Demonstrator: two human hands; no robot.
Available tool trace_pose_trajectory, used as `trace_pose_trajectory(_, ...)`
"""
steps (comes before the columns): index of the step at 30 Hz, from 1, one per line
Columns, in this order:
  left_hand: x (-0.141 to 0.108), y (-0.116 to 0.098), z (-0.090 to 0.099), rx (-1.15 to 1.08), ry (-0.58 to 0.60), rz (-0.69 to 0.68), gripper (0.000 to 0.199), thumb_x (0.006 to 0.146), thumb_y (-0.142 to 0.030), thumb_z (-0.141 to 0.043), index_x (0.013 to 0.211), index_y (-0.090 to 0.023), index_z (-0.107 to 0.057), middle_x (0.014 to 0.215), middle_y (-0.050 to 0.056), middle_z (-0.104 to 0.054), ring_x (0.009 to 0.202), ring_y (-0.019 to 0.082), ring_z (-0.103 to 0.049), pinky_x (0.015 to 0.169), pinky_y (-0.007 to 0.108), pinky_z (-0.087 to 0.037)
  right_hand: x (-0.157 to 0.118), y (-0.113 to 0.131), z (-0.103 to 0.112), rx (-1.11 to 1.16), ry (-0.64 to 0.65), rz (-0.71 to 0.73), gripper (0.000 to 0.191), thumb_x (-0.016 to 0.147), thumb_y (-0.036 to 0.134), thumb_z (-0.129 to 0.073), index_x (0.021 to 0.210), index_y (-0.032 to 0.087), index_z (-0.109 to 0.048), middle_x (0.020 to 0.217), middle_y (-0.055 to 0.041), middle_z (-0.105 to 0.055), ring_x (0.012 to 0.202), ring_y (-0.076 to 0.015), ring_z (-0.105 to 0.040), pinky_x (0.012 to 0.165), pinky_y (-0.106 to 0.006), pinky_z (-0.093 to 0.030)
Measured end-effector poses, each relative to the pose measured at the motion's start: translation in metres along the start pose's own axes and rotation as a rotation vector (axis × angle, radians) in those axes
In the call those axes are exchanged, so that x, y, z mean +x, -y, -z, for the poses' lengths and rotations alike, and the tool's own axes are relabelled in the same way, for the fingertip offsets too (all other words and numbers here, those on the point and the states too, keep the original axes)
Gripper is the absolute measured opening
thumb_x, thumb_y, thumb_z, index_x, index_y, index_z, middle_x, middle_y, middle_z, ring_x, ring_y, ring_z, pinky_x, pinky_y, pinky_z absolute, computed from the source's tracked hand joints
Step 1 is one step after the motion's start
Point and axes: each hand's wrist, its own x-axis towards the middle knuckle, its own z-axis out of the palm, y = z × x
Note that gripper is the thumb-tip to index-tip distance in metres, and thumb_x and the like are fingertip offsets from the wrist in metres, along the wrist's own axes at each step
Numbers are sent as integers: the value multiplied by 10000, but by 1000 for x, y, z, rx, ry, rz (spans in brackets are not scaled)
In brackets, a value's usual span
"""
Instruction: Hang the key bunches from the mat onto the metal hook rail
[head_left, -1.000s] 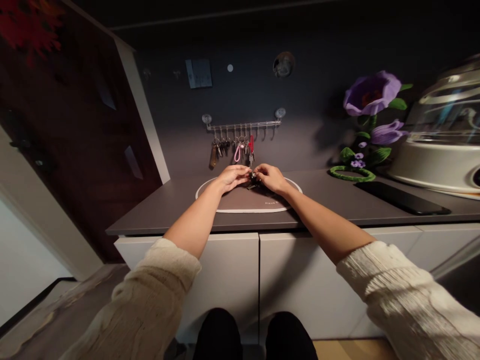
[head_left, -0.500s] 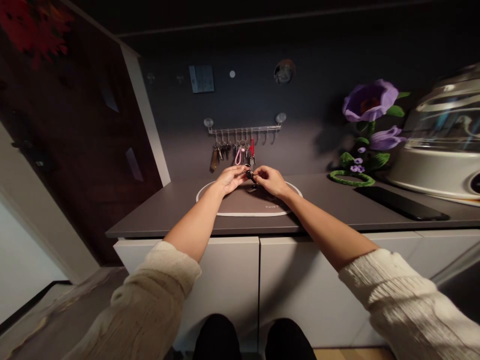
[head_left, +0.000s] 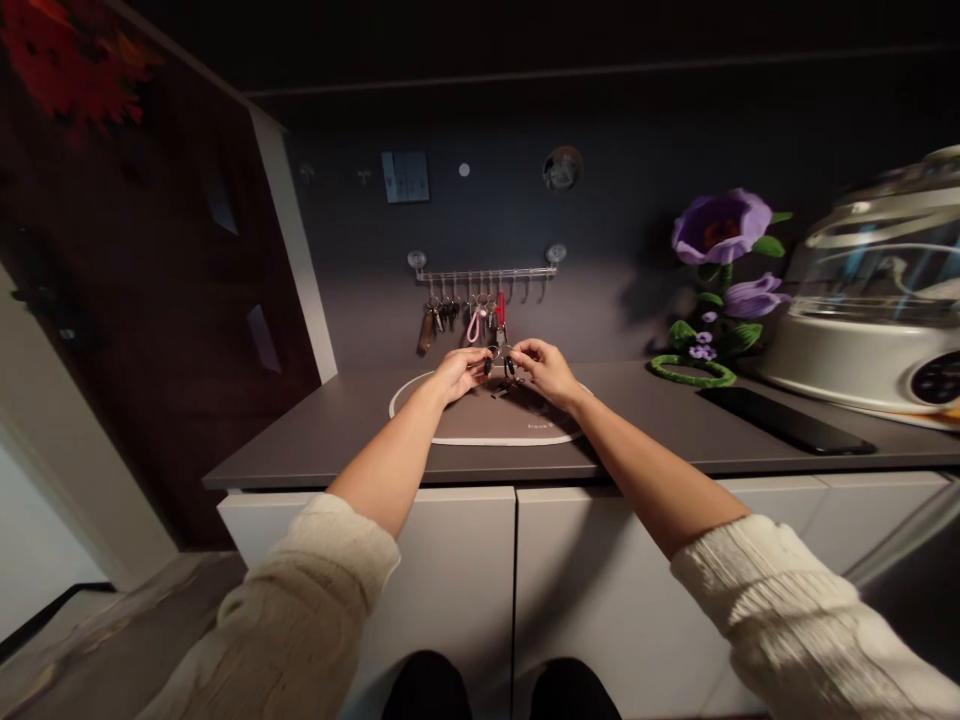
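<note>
Over the counter mat, my left hand (head_left: 460, 374) pinches a ring with a dark key (head_left: 488, 366) hanging from it. Close on its right, my right hand (head_left: 545, 368) is closed on another key ring (head_left: 505, 351), with dark keys (head_left: 510, 369) dangling below. The two rings are side by side between my fingertips; whether they are linked I cannot tell. Behind the hands, a clear hook rail (head_left: 487, 274) on the wall carries several bunches of keys (head_left: 448, 312), a brown fob (head_left: 427, 330), a pink strap (head_left: 474, 325) and a red tag (head_left: 501, 308).
Under my hands lies an oval grey-brown mat (head_left: 465, 422) with a pale rim on the dark counter (head_left: 300, 440). To the right are a black phone (head_left: 786, 420), a purple flower ornament (head_left: 721, 235) and a white appliance (head_left: 847, 350). A dark door (head_left: 187, 330) is at left.
My hands have moved slightly apart, and the rings and keys between them have spread. The view has tilted up a little, so everything sits lower in the picture.
</note>
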Motion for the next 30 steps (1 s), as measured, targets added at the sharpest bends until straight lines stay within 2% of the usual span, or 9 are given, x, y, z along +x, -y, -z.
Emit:
trace_pose_trajectory(6, -1, 7, -8, 92, 43, 25, 4, 713, -113, -578, 713, -117, -579, 652, 24, -604, 598, 91, -569, 674, 284, -475, -1, 7, 1, 158, -79, -117, 234, 663, 379, -584, 729, 161, -531, 664, 15, -520, 623, -88, -448, 532, -186, -356)
trace_pose_trajectory(10, 1, 13, -10, 191, 66, 16, 86, 699, -171, -616, 771, -136, -585, 698, 18, -625, 641, 84, -583, 715, 263, -453, 2, 4, 1, 245, -83, -158, 276, 648, 415, -603, 733, 160, -540, 699, -2, -551, 646, -95, -478, 512, -177, -364)
trace_pose_trajectory(14, 5, 20, -11, 370, 30, -22, 164, 726, -283, -591, 818, -148, -582, 745, 21, -625, 616, 67, -559, 596, 192, -410, 9, -2, 3, 359, -69, -177, 320, 640, 450, -612, 752, 158, -547, 759, -16, -587, 669, -96, -523, 563, -190, -406)
trace_pose_trajectory(17, 11, 27, -11, 522, -6, -104, 234, 764, -356, -523, 750, -126, -565, 699, 27, -598, 518, 52, -479, 497, 172, -352, 18, -5, 6, 414, -79, -214, 330, 654, 466, -604, 763, 162, -533, 731, -14, -593, 644, -93, -534, 596, -210, -430)
trace_pose_trajectory(19, 14, 30, -11, 672, -49, -205, 252, 777, -359, -490, 721, -123, -560, 641, 15, -573, 494, 59, -444, 484, 180, -330, 25, -5, 8, 445, -94, -247, 317, 668, 457, -600, 761, 168, -511, 710, -6, -588, 629, -92, -537, 600, -222, -441)
trace_pose_trajectory(24, 15, 30, -10, 1070, -171, -487, 264, 806, -328, -421, 680, -146, -564, 631, 16, -563, 593, 110, -480, 589, 224, -340, 50, 0, 12, 540, -163, -313, 214, 706, 348, -590, 722, 176, -463, 612, 36, -528, 539, -75, -509, 555, -217, -440)
trace_pose_trajectory(27, 12, 27, -11, 1239, -166, -583, 266, 826, -316, -386, 724, -163, -578, 732, 54, -595, 692, 148, -517, 651, 253, -348, 68, 4, 14, 541, -196, -337, 159, 735, 290, -556, 697, 174, -453, 557, 51, -489, 460, -57, -457, 472, -183, -386)
trace_pose_trajectory(30, 8, 26, -13, 1340, -133, -616, 284, 839, -317, -358, 750, -176, -587, 786, 78, -604, 758, 171, -533, 683, 265, -350, 86, 8, 15, 532, -228, -341, 144, 763, 254, -514, 671, 169, -444, 511, 54, -460, 405, -46, -401, 425, -172, -345)
